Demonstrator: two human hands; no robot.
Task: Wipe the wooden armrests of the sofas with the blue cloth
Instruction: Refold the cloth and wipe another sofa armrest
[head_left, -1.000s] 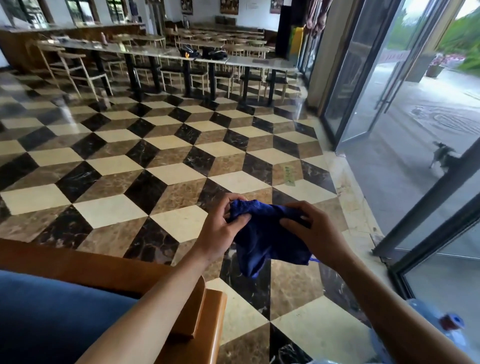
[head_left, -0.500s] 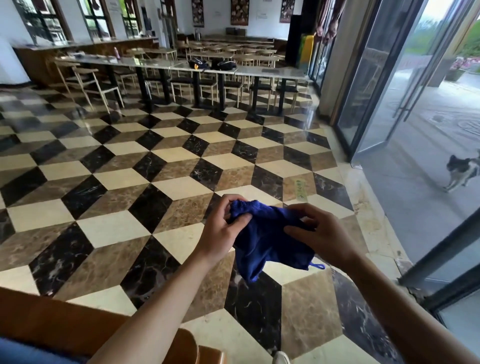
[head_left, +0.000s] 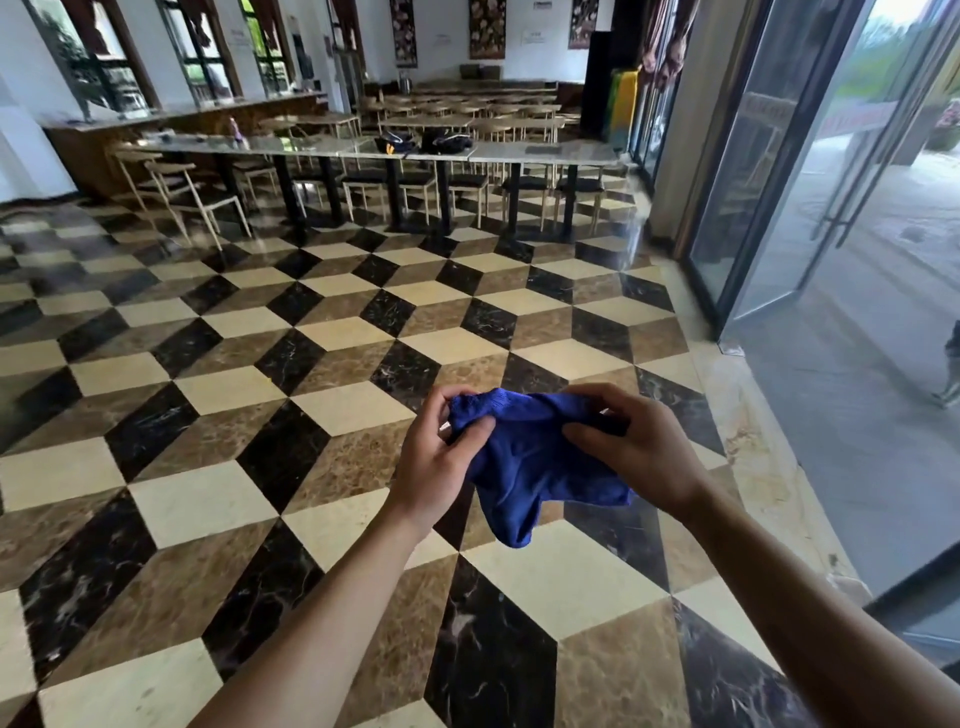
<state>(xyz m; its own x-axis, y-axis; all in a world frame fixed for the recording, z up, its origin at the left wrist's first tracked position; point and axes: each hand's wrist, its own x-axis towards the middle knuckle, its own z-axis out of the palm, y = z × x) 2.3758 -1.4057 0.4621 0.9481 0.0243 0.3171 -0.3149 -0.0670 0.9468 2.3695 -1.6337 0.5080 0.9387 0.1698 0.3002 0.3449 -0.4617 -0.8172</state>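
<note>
A crumpled blue cloth (head_left: 524, 467) hangs in mid-air in front of me, above the patterned floor. My left hand (head_left: 441, 457) pinches its left edge between thumb and fingers. My right hand (head_left: 628, 447) grips its right side, fingers curled over the top. A loose corner of the cloth droops below both hands. No sofa or wooden armrest is in view.
A marble floor (head_left: 218, 415) with a cube pattern stretches ahead. A long row of tables (head_left: 395, 150) with chairs (head_left: 197, 202) stands across the far side. Glass doors (head_left: 769, 171) line the right wall, one open. An animal (head_left: 953, 369) stands outside at the right edge.
The view has lifted and turned: the wooden armrest and blue cushion at the lower left have dropped out of sight. Both hands keep hold of the cloth. The animal outside has moved nearer the right edge.
</note>
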